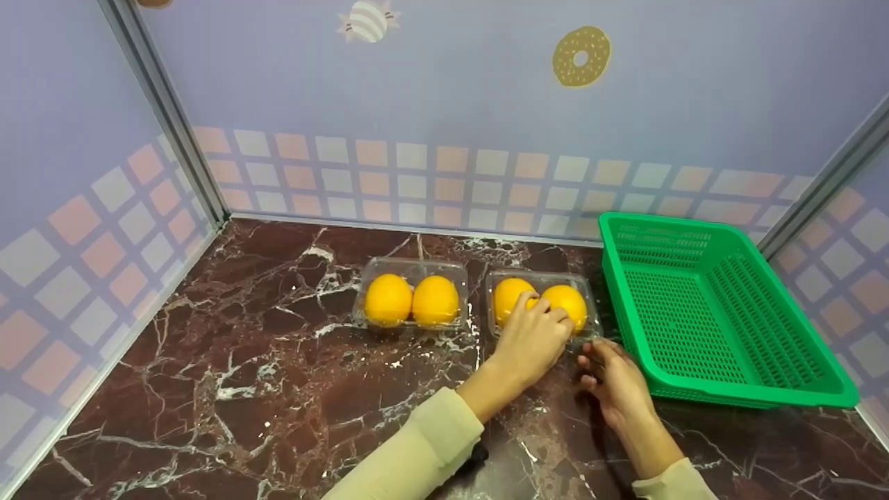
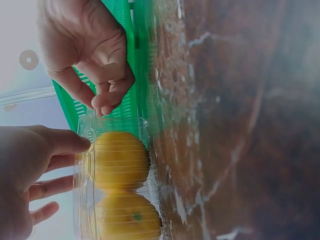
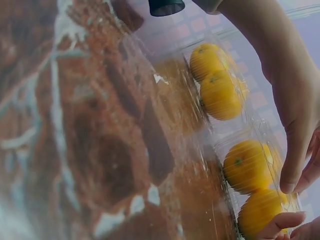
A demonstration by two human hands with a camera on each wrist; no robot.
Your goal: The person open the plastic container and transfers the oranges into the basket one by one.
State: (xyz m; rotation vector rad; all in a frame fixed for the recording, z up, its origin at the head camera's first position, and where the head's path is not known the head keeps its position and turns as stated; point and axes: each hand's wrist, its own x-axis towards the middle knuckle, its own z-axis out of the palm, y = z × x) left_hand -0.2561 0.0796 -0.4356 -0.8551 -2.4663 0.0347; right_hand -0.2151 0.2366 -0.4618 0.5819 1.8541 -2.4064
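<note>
My left hand [image 1: 531, 340] reaches over the right-hand clear plastic clamshell box [image 1: 592, 321], its fingers spread and touching the lid. Two oranges [image 1: 564, 309] sit side by side inside, partly covered by that hand in the head view. At the box's front right corner is my right hand [image 1: 615, 382], fingers loosely bent. In the left wrist view, its fingertips [image 2: 102, 109] come right up to the corner of the lid. A second clamshell box [image 1: 417, 265] with two more oranges [image 1: 435, 301] stands to the left, apart from both hands.
A green plastic basket [image 1: 649, 361] with slotted sides stands just right of the boxes, close beside my right hand. Dark red marbled tabletop [image 1: 278, 389] spreads in front and to the left. Patterned panels [image 1: 444, 90] enclose the back and sides.
</note>
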